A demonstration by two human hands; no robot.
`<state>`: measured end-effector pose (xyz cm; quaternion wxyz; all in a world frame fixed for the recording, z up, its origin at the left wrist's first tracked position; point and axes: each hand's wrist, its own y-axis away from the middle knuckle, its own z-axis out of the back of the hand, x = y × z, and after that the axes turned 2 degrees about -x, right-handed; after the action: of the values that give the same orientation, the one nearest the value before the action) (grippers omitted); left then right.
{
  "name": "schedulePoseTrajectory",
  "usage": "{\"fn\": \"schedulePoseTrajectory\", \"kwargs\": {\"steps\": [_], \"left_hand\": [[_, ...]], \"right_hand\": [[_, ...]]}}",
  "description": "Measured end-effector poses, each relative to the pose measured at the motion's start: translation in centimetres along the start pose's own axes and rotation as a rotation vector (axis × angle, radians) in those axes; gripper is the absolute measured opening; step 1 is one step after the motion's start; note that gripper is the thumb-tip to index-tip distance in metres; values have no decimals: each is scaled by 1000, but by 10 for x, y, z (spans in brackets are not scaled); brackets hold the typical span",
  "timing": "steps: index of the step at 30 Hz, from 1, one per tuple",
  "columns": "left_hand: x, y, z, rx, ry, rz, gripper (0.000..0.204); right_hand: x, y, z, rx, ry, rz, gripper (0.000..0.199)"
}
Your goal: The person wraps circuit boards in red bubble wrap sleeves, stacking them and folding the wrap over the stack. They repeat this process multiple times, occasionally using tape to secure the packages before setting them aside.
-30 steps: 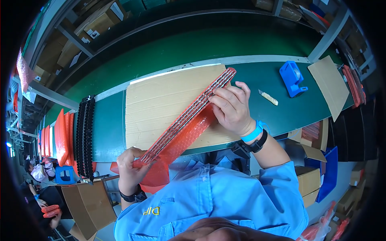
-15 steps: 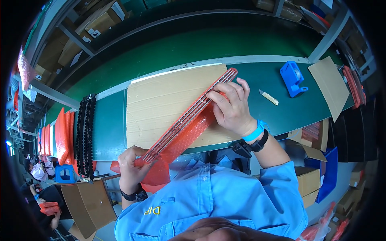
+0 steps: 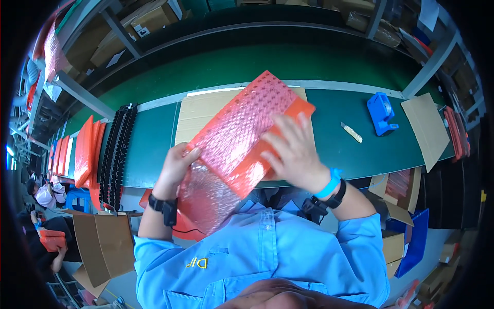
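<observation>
I hold a long flat object wrapped in red bubble-wrap sleeve, lying flat-side up over the front of the green bench. My left hand grips its near left edge, where loose bubble wrap hangs down. My right hand lies with spread fingers on the orange right side of it, pressing on top. Beneath it a tan cardboard sheet lies on the bench.
A row of black parts and orange wrapped pieces stand at the left. A blue tape dispenser, a small knife and a cardboard piece lie at the right. Open cartons stand below the bench.
The wrapped object was held on edge, diagonally; now it has turned flat, its broad face up. My right hand moved from its far end onto its top side.
</observation>
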<state>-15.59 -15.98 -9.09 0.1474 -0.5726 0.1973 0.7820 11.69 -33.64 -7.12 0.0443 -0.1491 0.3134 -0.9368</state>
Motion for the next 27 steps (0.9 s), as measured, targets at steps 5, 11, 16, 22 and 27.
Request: {"fn": "schedulePoseTrajectory", "kwargs": {"steps": [5,11,16,22,27], "left_hand": [[17,-29,-38,192,-235,-56,34],[-16,-29,-52,264,-1029,-238,53],[-19,-23,-36,423,-1095,-266,54],[-51,-38,-26,102,-920,-417,37],[-58,-74,-65,541,-574,-857,25]], "right_hand": [[38,19,-37,192,-77,-52,54],[25,13,-48,298,186,-38,50],[13,9,-42,318,233,14,51],[4,-23,-16,399,136,198,47],[-24,-62,-23,544,-275,161,24]]}}
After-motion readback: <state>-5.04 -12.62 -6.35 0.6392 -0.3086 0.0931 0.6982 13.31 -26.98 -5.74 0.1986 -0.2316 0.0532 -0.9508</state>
